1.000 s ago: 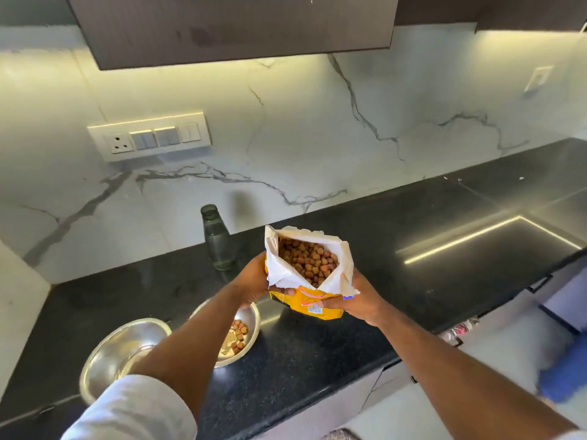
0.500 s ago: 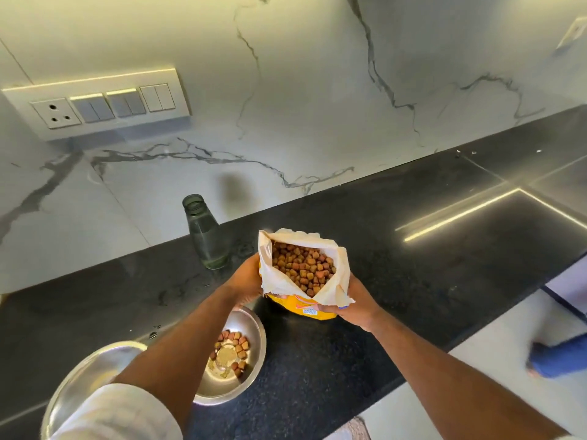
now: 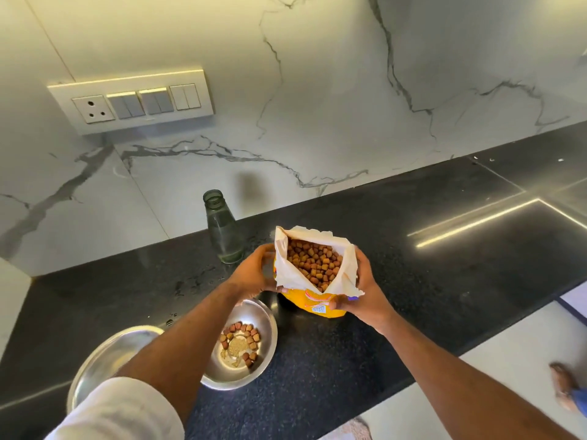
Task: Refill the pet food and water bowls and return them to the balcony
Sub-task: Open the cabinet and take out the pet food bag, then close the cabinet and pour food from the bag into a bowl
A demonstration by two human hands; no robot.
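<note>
Spillage is the main risk. Left hand (image 3: 254, 274) and right hand (image 3: 362, 290) each clamp their grip on one side of the open food bag (image 3: 313, 268), held right of and beyond the food bowl (image 3: 241, 344); a hasty tilt could scatter pellets onto the bench (image 3: 381, 312). An empty bowl (image 3: 104, 360) sits near left. Farther back stands an uncapped bottle (image 3: 224, 233), easily knocked, then a marble wall (image 3: 317, 90) with switches (image 3: 139, 101).

2 steel bowls (image 3: 241, 373), 1 bottle (image 3: 224, 233), 1 kibble bag (image 3: 313, 271).

Shiny metal bowls (image 3: 241, 373), clear glass bottle (image 3: 224, 233), glossy speckled stone counter (image 3: 413, 281)
</note>
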